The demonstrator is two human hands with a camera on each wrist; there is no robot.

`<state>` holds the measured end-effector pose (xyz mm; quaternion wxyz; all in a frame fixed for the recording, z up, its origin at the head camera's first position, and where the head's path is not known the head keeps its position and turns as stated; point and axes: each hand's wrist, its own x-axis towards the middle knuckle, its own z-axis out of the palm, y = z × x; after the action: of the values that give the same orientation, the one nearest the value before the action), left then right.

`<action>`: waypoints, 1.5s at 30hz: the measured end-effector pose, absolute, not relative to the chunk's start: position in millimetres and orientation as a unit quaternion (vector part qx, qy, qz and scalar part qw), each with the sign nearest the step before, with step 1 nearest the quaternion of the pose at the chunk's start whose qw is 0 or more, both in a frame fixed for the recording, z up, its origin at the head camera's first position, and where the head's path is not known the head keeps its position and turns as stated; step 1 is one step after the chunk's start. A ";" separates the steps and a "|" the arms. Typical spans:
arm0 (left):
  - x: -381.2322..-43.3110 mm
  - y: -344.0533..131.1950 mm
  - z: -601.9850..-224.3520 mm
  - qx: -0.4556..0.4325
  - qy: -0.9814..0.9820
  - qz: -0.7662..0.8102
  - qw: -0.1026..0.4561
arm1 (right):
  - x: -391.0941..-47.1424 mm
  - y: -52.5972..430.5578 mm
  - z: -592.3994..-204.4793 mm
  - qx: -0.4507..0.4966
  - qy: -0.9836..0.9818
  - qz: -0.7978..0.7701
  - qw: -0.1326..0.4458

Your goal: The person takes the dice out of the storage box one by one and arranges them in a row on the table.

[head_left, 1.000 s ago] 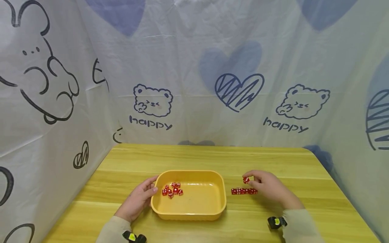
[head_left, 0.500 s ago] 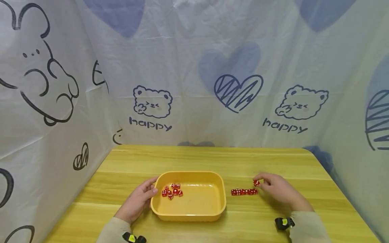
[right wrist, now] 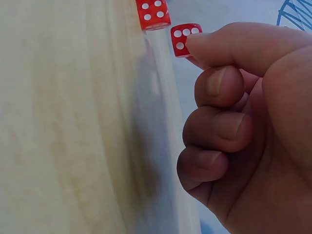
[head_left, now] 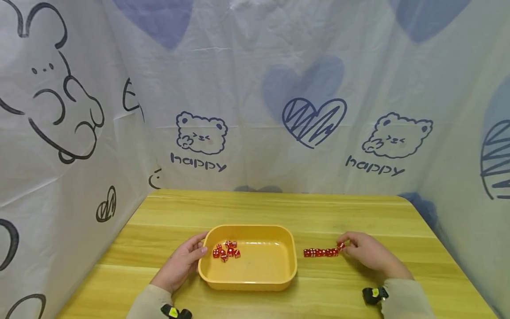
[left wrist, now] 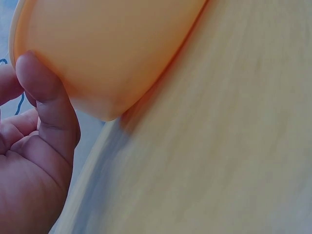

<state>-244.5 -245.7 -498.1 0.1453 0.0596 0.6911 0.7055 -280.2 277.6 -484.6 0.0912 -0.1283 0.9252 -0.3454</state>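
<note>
Red dice with white dots stand in a short row (head_left: 320, 252) on the table, right of a yellow plastic tray (head_left: 247, 282). My right hand (head_left: 368, 252) pinches one red die (head_left: 340, 246) between thumb and forefinger at the row's right end. In the right wrist view that die (right wrist: 186, 40) is slightly raised and apart from the row's end die (right wrist: 155, 14); the other fingers curl into the palm. My left hand (head_left: 184, 261) holds the tray's left end, with the thumb at the rim. Its other fingers are partly hidden behind the tray (left wrist: 112, 53).
Several more red dice (head_left: 224, 252) lie loose at the left side inside the tray. The wood-grain table (head_left: 263, 208) ends at a white printed cloth (head_left: 255, 155) behind and along the sides. Both wrists carry small black cameras.
My right hand has moved rightward and down with the pinched die, from above the row to its right end. The left hand and tray have stayed in place.
</note>
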 end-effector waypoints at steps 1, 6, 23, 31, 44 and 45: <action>-244.5 -245.7 -497.9 0.060 0.691 0.705 0.146 | -280.6 278.0 -485.8 -0.126 0.926 -0.344 0.094; -244.3 -245.5 -497.4 0.058 0.692 0.704 0.145 | -282.8 279.3 -493.2 -0.135 0.928 -0.333 0.100; -245.9 -246.3 -499.3 0.058 0.692 0.706 0.144 | -283.4 277.0 -498.1 -0.127 0.928 -0.333 0.111; -245.0 -245.8 -498.8 0.057 0.691 0.707 0.143 | -283.6 277.6 -498.5 -0.133 0.926 -0.334 0.112; -244.4 -245.5 -498.9 0.060 0.691 0.706 0.142 | -281.6 277.1 -495.7 -0.133 0.922 -0.346 0.113; -244.5 -245.5 -498.9 0.061 0.690 0.707 0.142 | -281.6 277.2 -495.4 -0.134 0.921 -0.347 0.112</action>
<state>-244.5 -245.5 -498.9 0.1416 0.0606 0.6902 0.7070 -281.6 277.2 -495.4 0.1121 -0.1343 0.9212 -0.3474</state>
